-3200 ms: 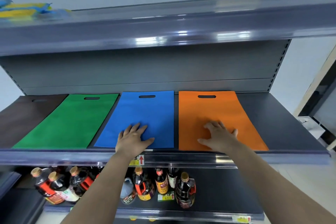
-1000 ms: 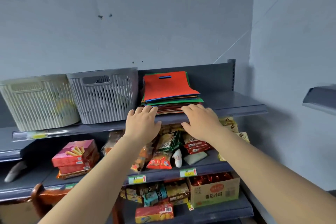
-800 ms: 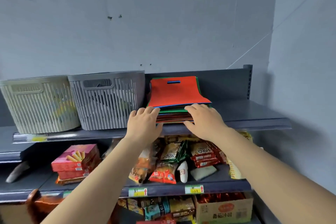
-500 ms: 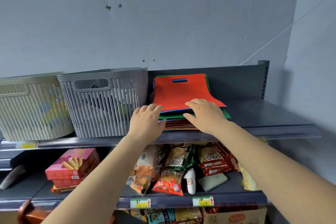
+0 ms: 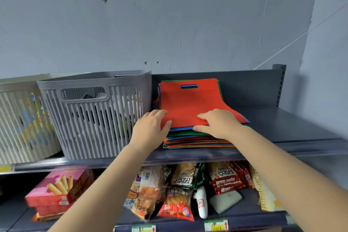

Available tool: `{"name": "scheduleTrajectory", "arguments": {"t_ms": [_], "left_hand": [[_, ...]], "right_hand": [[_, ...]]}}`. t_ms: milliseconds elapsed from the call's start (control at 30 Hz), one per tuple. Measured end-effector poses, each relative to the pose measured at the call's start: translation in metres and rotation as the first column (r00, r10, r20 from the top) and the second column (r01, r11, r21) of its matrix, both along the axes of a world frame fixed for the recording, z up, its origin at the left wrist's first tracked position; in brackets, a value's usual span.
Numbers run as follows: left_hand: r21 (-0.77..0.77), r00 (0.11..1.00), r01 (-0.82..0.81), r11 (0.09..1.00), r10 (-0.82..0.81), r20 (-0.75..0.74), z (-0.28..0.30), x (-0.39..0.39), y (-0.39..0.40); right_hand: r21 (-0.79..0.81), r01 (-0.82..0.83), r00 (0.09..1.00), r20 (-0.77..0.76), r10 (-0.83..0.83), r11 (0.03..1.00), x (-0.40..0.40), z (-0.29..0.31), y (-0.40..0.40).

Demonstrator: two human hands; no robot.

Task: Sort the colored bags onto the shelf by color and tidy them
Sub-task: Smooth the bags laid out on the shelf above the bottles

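A stack of flat colored bags [image 5: 197, 142] lies on the top shelf [image 5: 282, 128], with green, blue and orange edges showing at the front. A red bag [image 5: 190, 101] with a cut-out handle lies on top. My left hand [image 5: 150, 130] rests on the red bag's near left corner, fingers fairly straight and the thumb at the front edge. My right hand [image 5: 219, 124] has its fingers flat on the red bag's near right part. Its thumb is tucked under the front edge of the top bags, pinching them.
A grey slatted basket [image 5: 98, 117] stands right beside the stack on the left, with a beige basket [image 5: 20, 122] further left. The shelf below holds snack packets [image 5: 178, 201] and a pink biscuit box [image 5: 58, 192]. A wall rises behind.
I turned from a shelf with sorted green, blue and orange bags to this one. Both hands moved up from the shelf's front edge onto the top red bag.
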State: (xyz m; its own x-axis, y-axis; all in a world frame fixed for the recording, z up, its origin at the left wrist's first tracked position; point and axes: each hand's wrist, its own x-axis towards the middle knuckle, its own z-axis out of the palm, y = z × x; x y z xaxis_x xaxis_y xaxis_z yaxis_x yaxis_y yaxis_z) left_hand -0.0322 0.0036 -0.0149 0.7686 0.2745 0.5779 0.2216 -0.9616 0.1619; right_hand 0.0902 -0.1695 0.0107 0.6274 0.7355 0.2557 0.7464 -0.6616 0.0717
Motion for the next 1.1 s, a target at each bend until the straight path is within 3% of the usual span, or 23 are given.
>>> {"name": "scheduleTrajectory", "arguments": {"t_ms": [167, 300, 433, 533, 667, 833, 1100], "left_hand": [[-0.05, 0.998, 0.048, 0.998, -0.046, 0.04, -0.005, -0.004, 0.002], [-0.067, 0.993, 0.078, 0.995, -0.071, 0.099, -0.004, -0.004, 0.001], [0.007, 0.991, 0.129, 0.992, -0.129, -0.024, -0.003, 0.002, -0.001], [0.01, 0.983, 0.152, 0.988, -0.15, -0.104, -0.003, 0.007, -0.005], [-0.052, 0.987, 0.142, 0.989, -0.145, -0.067, 0.007, 0.01, -0.003], [0.041, 0.974, 0.116, 0.992, -0.105, -0.203, 0.014, 0.01, -0.004], [-0.059, 0.994, 0.096, 0.994, -0.098, -0.042, 0.016, 0.013, -0.001]], "right_hand": [[0.187, -0.011, 0.999, -0.042, 0.019, 0.982, 0.005, -0.001, -0.007], [0.393, 0.128, 0.992, -0.069, -0.11, 0.911, 0.014, 0.003, -0.013], [0.52, 0.183, 0.983, -0.088, -0.161, 0.835, 0.023, 0.003, -0.024], [0.524, 0.193, 0.981, -0.114, -0.157, 0.829, 0.024, 0.001, -0.031], [0.501, 0.203, 0.979, -0.13, -0.158, 0.842, 0.025, 0.001, -0.038], [0.49, 0.206, 0.978, -0.133, -0.161, 0.847, 0.023, 0.001, -0.041], [0.482, 0.186, 0.982, -0.123, -0.143, 0.856, 0.021, 0.0, -0.042]]}}
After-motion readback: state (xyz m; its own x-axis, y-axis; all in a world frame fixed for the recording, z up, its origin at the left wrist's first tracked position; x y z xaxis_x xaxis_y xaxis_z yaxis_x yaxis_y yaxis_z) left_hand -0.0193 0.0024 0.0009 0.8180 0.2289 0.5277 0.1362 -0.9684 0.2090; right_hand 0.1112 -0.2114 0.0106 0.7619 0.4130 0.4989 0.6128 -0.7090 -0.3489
